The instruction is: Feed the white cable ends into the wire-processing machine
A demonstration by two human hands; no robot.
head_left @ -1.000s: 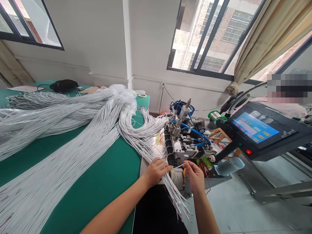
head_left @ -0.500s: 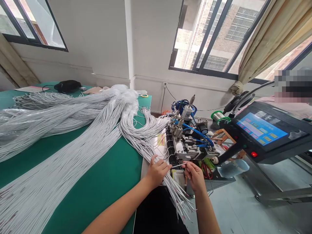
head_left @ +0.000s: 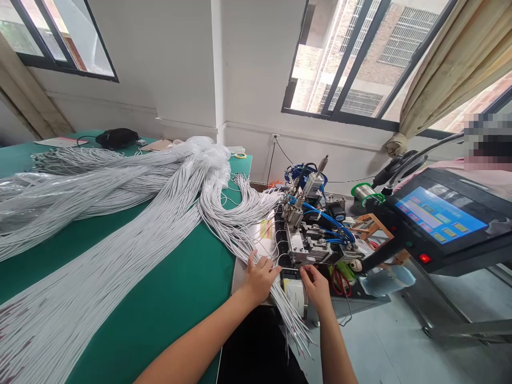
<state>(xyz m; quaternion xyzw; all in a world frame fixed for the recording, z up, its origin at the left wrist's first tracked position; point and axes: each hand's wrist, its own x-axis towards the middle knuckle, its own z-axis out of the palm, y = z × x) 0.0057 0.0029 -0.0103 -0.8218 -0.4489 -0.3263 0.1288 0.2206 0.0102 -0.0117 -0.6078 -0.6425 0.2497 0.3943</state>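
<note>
A single white cable (head_left: 291,269) stretches between my two hands at the front of a metal machine with blue air hoses (head_left: 306,234). My left hand (head_left: 259,278) lies over a bundle of white cables (head_left: 288,314), thumb and finger closed on the single cable. Its index finger sticks up a little. My right hand (head_left: 317,286) pinches the cable's other end close to the machine's black front strip. Below my hands, the bundle's loose ends hang past the table edge, some with reddish tips.
Long white cables (head_left: 132,256) cover much of the green table (head_left: 176,304), partly under clear plastic. A control screen (head_left: 440,216) stands at right, with a person behind it. A solder wire spool (head_left: 365,193), red-handled scissors (head_left: 341,281) and a bluish plastic container (head_left: 390,280) sit by the machine.
My right hand has moved slightly left and lowered the cable end onto the machine's front strip. The cable now lies more level. The view has shifted slightly.
</note>
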